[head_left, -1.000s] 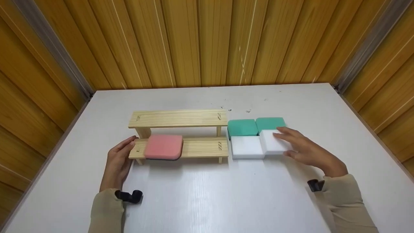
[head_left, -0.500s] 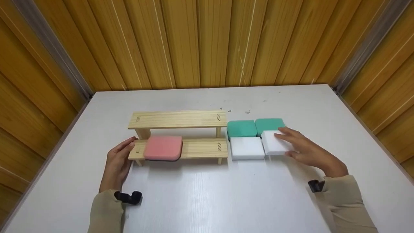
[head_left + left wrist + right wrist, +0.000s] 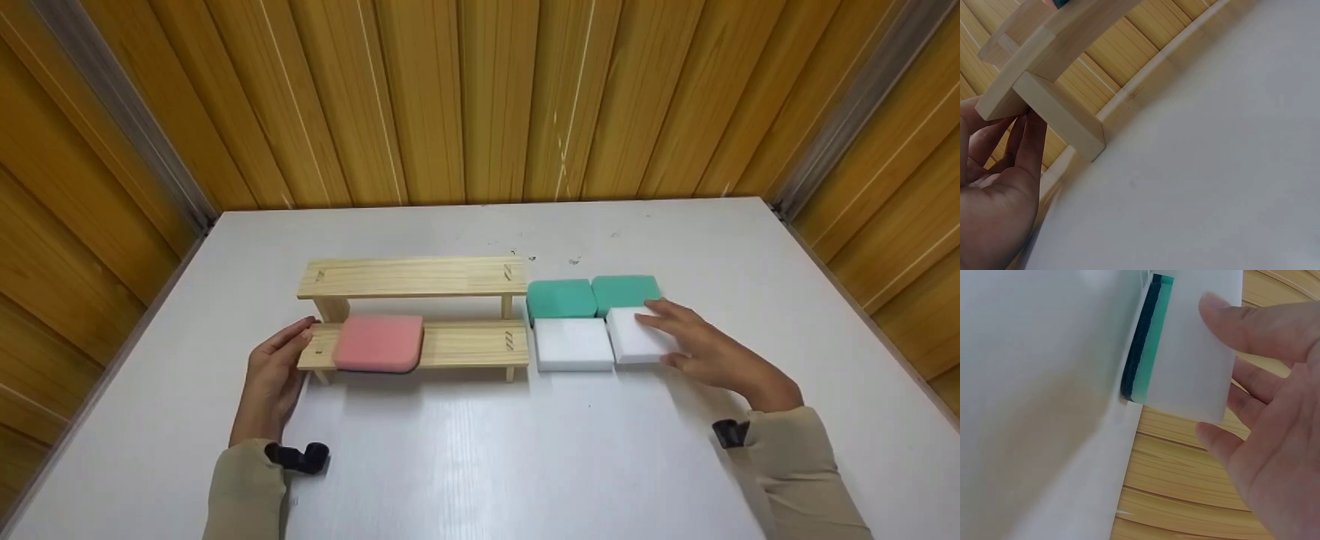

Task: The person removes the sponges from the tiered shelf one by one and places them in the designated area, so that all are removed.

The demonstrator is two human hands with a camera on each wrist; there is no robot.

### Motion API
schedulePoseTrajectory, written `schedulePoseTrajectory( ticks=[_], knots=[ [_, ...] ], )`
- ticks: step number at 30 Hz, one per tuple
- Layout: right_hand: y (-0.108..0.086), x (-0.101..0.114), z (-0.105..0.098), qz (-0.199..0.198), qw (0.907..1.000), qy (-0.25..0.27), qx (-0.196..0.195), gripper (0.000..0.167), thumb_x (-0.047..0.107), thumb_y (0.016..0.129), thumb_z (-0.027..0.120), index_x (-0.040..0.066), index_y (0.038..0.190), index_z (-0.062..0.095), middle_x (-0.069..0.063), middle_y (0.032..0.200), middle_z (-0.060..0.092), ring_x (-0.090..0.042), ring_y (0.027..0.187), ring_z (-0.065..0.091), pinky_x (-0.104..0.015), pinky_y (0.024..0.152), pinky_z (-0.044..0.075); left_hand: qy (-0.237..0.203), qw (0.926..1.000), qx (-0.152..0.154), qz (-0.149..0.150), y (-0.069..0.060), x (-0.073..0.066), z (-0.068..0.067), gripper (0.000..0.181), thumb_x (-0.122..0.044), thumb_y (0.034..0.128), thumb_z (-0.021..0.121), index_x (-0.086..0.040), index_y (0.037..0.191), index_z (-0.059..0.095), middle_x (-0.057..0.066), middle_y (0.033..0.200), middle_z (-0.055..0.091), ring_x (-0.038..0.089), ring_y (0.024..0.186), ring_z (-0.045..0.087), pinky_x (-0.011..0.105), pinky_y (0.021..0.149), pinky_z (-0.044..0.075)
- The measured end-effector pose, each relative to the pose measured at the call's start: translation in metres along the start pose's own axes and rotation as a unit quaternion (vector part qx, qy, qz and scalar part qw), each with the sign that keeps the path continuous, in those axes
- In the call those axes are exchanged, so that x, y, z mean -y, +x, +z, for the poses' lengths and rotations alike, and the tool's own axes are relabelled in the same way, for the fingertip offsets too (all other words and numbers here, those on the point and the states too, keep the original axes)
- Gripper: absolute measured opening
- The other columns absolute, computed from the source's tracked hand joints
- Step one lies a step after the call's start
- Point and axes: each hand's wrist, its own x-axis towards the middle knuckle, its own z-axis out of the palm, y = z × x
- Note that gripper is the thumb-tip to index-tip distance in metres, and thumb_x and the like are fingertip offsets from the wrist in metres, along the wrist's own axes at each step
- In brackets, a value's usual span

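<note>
A two-step wooden shelf [image 3: 465,345] stands on the table, with a pink sponge [image 3: 379,343] lying on its lower step. My left hand [image 3: 274,375] grips the left end of that step; in the left wrist view its fingers [image 3: 1030,140] reach under the board beside the leg. At the shelf's right, my right hand [image 3: 712,349] holds a white sponge [image 3: 637,337] between thumb and fingers. Another white sponge [image 3: 574,343] lies just left of it. Behind these are two green sponges [image 3: 561,298], and the right wrist view shows a dark layer on a green sponge [image 3: 1154,343].
The white table [image 3: 465,465] extends in front of the shelf and to both sides. A wall of yellow-brown wooden panels [image 3: 495,97] closes off the back, with similar panels at left and right. The shelf's upper step [image 3: 412,276] bears nothing.
My right hand has brought the white sponge slightly down and toward me in the head view. The left hand and the shelf have stayed in place.
</note>
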Motion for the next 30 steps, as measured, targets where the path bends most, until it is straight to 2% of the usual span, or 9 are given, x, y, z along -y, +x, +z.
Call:
schedulePoseTrajectory(
  ticks=[2,4,8,10,19,21,26,28,30],
  knots=[
    [0.0,0.0,0.0,0.008,0.9999,0.001,0.007,0.059,-0.01,0.084,0.062,0.0,0.14,0.046,-0.024,0.151,0.03,-0.049,0.138,0.025,-0.047,0.118,0.027,-0.003,1.0,0.001,0.001,0.0,0.0,0.0,0.019,-0.008,0.0869,0.07,-0.018,0.103,0.075,-0.011,0.108,0.067,0.009,0.118,0.053,0.017,0.097,0.051],
    [0.0,0.0,0.0,0.01,0.9999,0.001,0.01,0.06,-0.01,0.083,0.062,0.0,0.14,0.046,-0.024,0.151,0.03,-0.05,0.138,0.024,-0.062,0.11,0.028,-0.006,1.0,0.002,0.002,0.0,0.0,0.001,0.019,-0.008,0.0871,0.07,-0.018,0.103,0.075,-0.011,0.108,0.067,0.009,0.117,0.054,0.018,0.097,0.05],
    [0.0,0.0,0.002,0.01,0.9999,-0.003,0.01,0.059,-0.011,0.084,0.061,0.0,0.139,0.046,-0.023,0.151,0.03,-0.049,0.139,0.025,-0.05,0.116,0.027,-0.007,1.0,0.002,0.005,0.0,-0.001,0.001,0.018,-0.008,0.0876,0.069,-0.019,0.101,0.075,-0.012,0.106,0.068,0.007,0.115,0.056,0.017,0.096,0.051],
    [0.001,0.0,0.003,0.007,0.9999,-0.01,0.009,0.058,-0.011,0.084,0.061,0.0,0.139,0.046,-0.024,0.151,0.031,-0.048,0.138,0.025,-0.048,0.116,0.028,-0.011,0.9999,0.001,0.005,0.0,-0.001,0.001,0.018,-0.006,0.0879,0.069,-0.019,0.098,0.076,-0.012,0.105,0.069,0.006,0.113,0.057,0.017,0.095,0.051],
    [0.001,0.0,0.008,0.006,0.9999,-0.01,0.011,0.058,-0.011,0.083,0.062,-0.001,0.139,0.047,-0.024,0.151,0.032,-0.048,0.138,0.027,-0.054,0.115,0.029,-0.009,0.9999,0.005,0.002,0.0,0.001,0.001,0.02,-0.007,0.0864,0.071,-0.018,0.102,0.075,-0.011,0.105,0.069,0.008,0.117,0.056,0.017,0.097,0.05],
    [0.001,0.0,0.008,0.009,0.9998,-0.011,0.017,0.058,-0.01,0.084,0.063,-0.001,0.139,0.047,-0.025,0.151,0.031,-0.048,0.138,0.026,-0.064,0.109,0.029,-0.01,0.9999,0.004,0.001,0.0,0.001,0.0,0.019,-0.007,0.0869,0.07,-0.018,0.102,0.075,-0.011,0.105,0.069,0.006,0.111,0.059,0.018,0.096,0.051],
    [0.001,-0.001,0.01,0.006,0.9998,-0.012,0.013,0.058,-0.007,0.085,0.064,0.001,0.139,0.047,-0.024,0.151,0.031,-0.048,0.138,0.027,-0.063,0.109,0.029,-0.01,0.9999,0.003,0.002,-0.001,0.001,0.0,0.019,-0.007,0.0873,0.07,-0.018,0.102,0.075,-0.011,0.104,0.07,0.004,0.106,0.062,0.019,0.095,0.052],
    [0.0,-0.001,0.011,0.001,0.9999,-0.014,0.007,0.058,-0.006,0.085,0.064,0.002,0.14,0.047,-0.023,0.151,0.032,-0.047,0.138,0.027,-0.053,0.115,0.029,-0.012,0.9999,0.003,0.002,-0.001,0.0,0.0,0.019,-0.006,0.0868,0.07,-0.018,0.1,0.075,-0.011,0.103,0.07,0.005,0.106,0.062,0.019,0.095,0.052],
    [0.0,-0.002,0.012,-0.006,0.9999,-0.015,0.001,0.058,-0.004,0.085,0.065,0.002,0.14,0.047,-0.022,0.151,0.033,-0.046,0.138,0.028,-0.034,0.119,0.024,-0.016,0.9999,0.003,0.002,0.0,0.0,0.0,0.018,-0.006,0.0865,0.07,-0.019,0.098,0.076,-0.01,0.102,0.07,0.005,0.106,0.062,0.019,0.095,0.052]
  ],
)
